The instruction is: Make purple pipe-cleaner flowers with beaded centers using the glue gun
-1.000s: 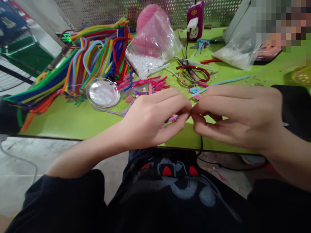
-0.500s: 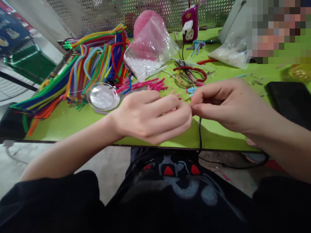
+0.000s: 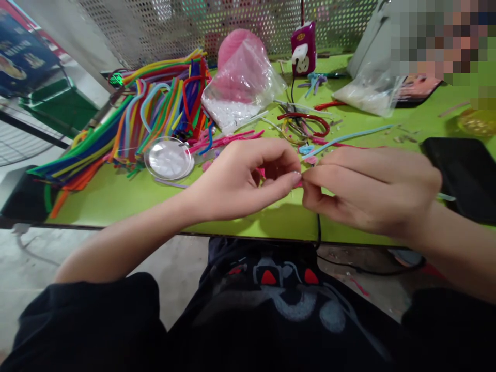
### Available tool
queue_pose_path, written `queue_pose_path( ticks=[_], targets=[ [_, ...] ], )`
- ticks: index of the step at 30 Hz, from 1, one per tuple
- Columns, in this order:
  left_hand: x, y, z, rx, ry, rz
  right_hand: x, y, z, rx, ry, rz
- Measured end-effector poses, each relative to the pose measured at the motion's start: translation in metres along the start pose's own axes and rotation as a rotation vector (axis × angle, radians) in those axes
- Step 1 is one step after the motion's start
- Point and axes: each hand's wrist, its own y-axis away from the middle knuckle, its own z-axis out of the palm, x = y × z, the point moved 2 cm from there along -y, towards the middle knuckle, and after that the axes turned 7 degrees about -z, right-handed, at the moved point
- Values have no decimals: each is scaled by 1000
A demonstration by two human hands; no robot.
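Note:
My left hand (image 3: pixel 248 181) and my right hand (image 3: pixel 372 188) meet fingertip to fingertip above the front part of the green table (image 3: pixel 267 222). Thumb and index finger of the left are pinched together. The right hand's fingers are also pressed together, knuckles up. What they pinch is too small to make out; a bit of pink shows behind the left fingertips. Just beyond the hands lie a small light blue twisted piece (image 3: pixel 306 150), pink fuzzy stems (image 3: pixel 236 138) and a long light blue stem (image 3: pixel 349 137).
Many coloured fuzzy stems (image 3: pixel 155 113) are heaped at the left beside a round clear lid (image 3: pixel 169 159). Behind stand a pink ball in plastic (image 3: pixel 242 67) and a purple socket block (image 3: pixel 304 49) with a black cable. A black phone (image 3: pixel 463 178) lies right.
Both hands have turned: the left now shows its thumb side, while the right has rolled knuckles up. Their fingertips remain together. The view has shifted slightly.

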Motion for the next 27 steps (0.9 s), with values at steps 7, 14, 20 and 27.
queue_pose_path(
  ticks=[7,14,20,27],
  targets=[
    [1,11,-3,224,-677,517,3,-9,-3,-63,-665,602],
    [6,-3,-18,65,-750,912,9,-9,15,-186,-1445,1029],
    [-8,-7,-23,69,-192,297,6,-10,-1,-67,-872,678],
    [-5,-9,-3,-191,44,44,1,-3,-7,-54,-114,96]
  ],
)
